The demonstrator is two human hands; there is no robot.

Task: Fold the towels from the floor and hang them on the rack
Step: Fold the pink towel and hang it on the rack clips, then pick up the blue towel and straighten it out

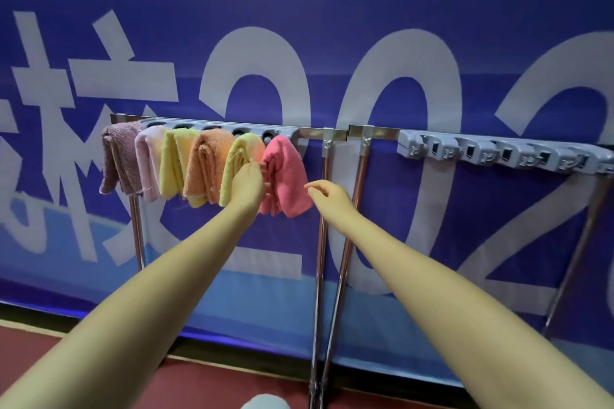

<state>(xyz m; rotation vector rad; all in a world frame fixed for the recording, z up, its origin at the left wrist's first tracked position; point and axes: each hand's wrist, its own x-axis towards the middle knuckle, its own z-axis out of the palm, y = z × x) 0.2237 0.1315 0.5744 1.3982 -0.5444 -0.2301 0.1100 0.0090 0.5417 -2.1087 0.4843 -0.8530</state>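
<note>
Two bare forearms reach out over a dark red floor (99, 385) toward a towel rack (335, 134) standing against a blue banner (332, 10) printed with large white characters. The left hand (247, 184) touches the left edge of the pink towel (285, 176); its fingers are hidden behind the hand, so whether the grip holds the cloth or only rests on it cannot be told. The right hand (327, 194) hovers just beside the same towel's right edge, grip released, fingers loosely curled and holding nothing.

Six folded towels hang side by side on the left rack, pink last in the row after a yellow-green towel (237, 166), an orange towel (207, 166) and three more. That grey holder looks full, while the second holder (498, 153) to the right carries nothing. No towels show on the visible strip of floor, so the job appears close to done, with only straightening left.

The towels are soft, nubby terry, draped in thick folds; the rack is shiny metal tubing with moulded plastic slots.
</note>
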